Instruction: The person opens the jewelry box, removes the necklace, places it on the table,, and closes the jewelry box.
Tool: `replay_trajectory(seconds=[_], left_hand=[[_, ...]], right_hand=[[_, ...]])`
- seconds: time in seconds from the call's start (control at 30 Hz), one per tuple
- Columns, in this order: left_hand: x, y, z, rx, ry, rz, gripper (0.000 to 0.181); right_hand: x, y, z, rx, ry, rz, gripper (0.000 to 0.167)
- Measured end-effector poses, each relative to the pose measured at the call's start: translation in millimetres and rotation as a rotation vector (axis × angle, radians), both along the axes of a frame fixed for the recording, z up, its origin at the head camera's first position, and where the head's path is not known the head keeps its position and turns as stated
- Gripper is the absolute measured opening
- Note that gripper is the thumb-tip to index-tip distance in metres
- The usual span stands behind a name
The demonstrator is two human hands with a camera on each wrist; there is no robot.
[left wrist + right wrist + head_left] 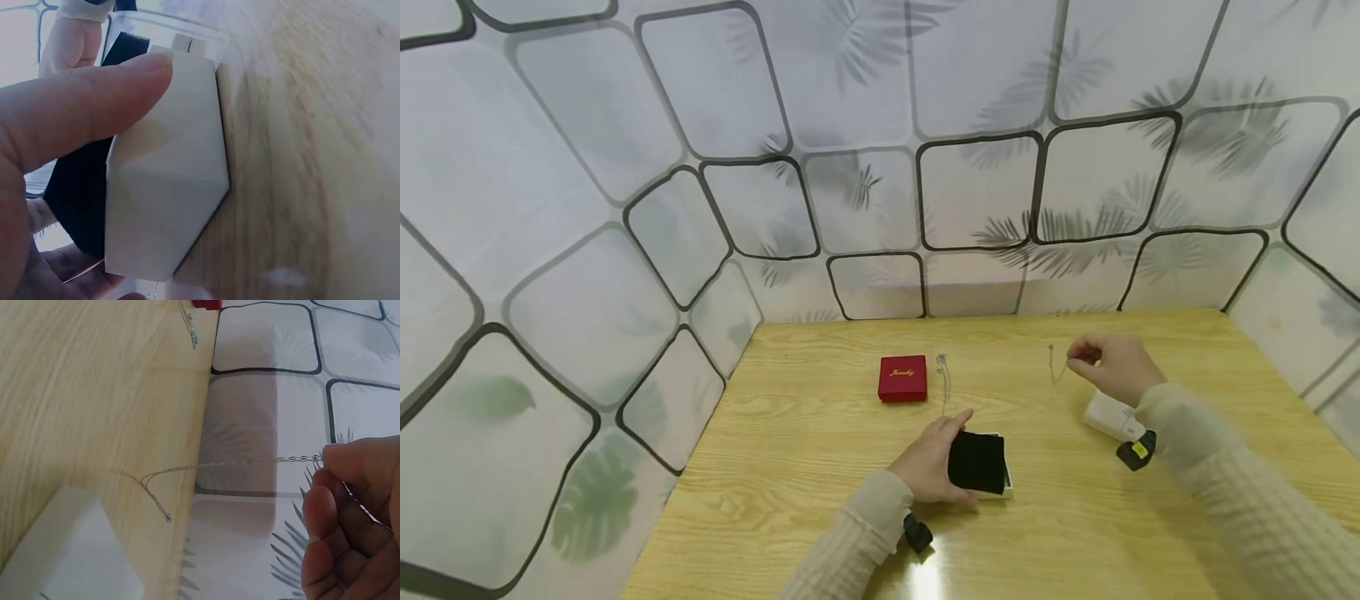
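Observation:
My right hand point(1116, 367) pinches one end of a thin silver chain necklace point(234, 464) between thumb and forefinger. The chain runs down from the fingertips, and its lower part lies on the table. Around a small white box point(169, 144), my left hand point(931, 462) has its thumb on one side and fingers on the opposite side. A black pad point(977, 461) sits at the box's top, tilted and standing out past the rim. Whether the fingers touch the pad too is hard to tell.
A red jewelry box point(902, 377) with gold lettering stands toward the back of the wooden table point(820, 367). Beside it lies another silver necklace point(945, 379). A white box part point(1108, 415) lies under my right wrist. Patterned cloth walls point(865, 200) border the table.

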State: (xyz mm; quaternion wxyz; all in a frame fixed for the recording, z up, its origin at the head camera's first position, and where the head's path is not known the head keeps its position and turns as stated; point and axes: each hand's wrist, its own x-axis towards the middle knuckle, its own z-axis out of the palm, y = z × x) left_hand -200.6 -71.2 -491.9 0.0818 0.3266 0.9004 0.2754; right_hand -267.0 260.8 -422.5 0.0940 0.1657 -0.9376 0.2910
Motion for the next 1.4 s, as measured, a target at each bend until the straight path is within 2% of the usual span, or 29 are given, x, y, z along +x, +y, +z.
replay_trajectory(seconds=[0.13, 0.3, 0.47, 0.63, 0.77, 1.17, 1.3, 1.4], left_hand=[[-0.6, -1.9, 1.1, 0.001, -0.010, 0.005, 0.123], [-0.7, -3.3, 1.2, -0.009, -0.015, 0.009, 0.122], [0.8, -4.7, 1.3, -0.006, -0.022, 0.010, 0.120], [3.8, -6.0, 0.7, -0.013, -0.024, 0.008, 0.119], [4.0, -6.2, -0.8, -0.012, -0.023, 0.006, 0.119], [2.2, -6.8, 2.1, 0.021, -0.019, 0.005, 0.119], [1.6, -7.0, 2.4, 0.028, -0.023, 0.006, 0.119], [1.1, -6.9, 1.8, 0.029, -0.017, -0.002, 0.118]], right_hand=[[8.2, -2, -5.5, -0.009, -0.032, 0.004, 0.006], [14.2, -4, -13.8, 0.000, 0.006, 0.010, 0.008], [20.3, -2, -23.5, -0.001, 0.005, 0.023, 0.010], [29.1, -3, -31.9, -0.002, 0.012, 0.043, 0.005], [35.1, -4, -35.8, 0.001, 0.016, 0.057, 0.009], [44.2, -9, -54.8, 0.104, -0.076, 0.102, 0.012], [49.2, -14, -58.6, 0.114, -0.129, 0.104, 0.015], [52.0, -16, -61.7, 0.120, -0.138, 0.121, 0.019]])
